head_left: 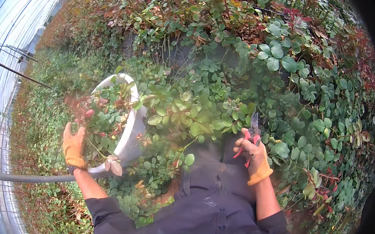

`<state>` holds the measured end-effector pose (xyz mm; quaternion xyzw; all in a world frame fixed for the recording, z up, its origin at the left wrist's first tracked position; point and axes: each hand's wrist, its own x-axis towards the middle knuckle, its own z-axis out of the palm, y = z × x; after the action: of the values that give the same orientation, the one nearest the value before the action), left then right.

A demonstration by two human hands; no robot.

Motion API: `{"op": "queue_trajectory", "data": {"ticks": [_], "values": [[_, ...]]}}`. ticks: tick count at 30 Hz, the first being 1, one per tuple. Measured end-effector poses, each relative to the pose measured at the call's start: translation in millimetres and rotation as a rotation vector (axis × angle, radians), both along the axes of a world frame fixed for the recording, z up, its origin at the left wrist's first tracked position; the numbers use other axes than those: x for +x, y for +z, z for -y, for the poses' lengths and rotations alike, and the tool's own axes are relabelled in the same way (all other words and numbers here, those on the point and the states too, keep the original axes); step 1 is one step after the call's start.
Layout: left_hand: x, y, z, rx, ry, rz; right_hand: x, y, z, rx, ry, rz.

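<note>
My left hand (73,145), in an orange-yellow work glove with bare fingertips, is closed around rose stems at the left side of a white bucket (130,124). Reddish leaves and pink rosebuds (89,113) stand just above it, slightly blurred. More leafy cut roses (114,105) fill the bucket's opening, and a pale pinkish leaf (114,166) hangs over its near rim. On the right, my right hand (253,157), gloved alike, grips red-handled pruning shears (254,125). Their dark blades point up and away, close to green rose leaves. Whether the blades are parted is hard to make out.
Dense rose bushes (276,58) surround me, with reddish growth at the far side. A grey hose or pipe (21,177) runs in from the left below my left wrist. Leafy stems (188,112) spread between my hands. A translucent greenhouse wall (0,74) stands at the left.
</note>
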<state>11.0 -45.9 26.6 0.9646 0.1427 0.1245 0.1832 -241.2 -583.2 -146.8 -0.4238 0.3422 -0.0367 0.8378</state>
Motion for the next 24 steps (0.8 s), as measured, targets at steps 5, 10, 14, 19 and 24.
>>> {"op": "queue_trajectory", "data": {"ticks": [5,10,14,19,24], "values": [[-11,7,-8,-0.374,-0.171,0.507,-11,5,-2,0.023,0.029,-0.013],[-23,14,42,-0.004,-0.328,0.637,-17,6,-5,0.030,-0.040,-0.003],[-15,-22,77,0.436,-0.531,0.547,-16,-1,-10,0.009,-0.051,0.030],[27,-107,35,0.651,-0.716,0.045,-10,-11,-15,-0.062,-0.024,0.046],[27,-172,-16,0.562,-0.641,-0.174,-11,-19,-11,-0.050,-0.031,0.003]]}}
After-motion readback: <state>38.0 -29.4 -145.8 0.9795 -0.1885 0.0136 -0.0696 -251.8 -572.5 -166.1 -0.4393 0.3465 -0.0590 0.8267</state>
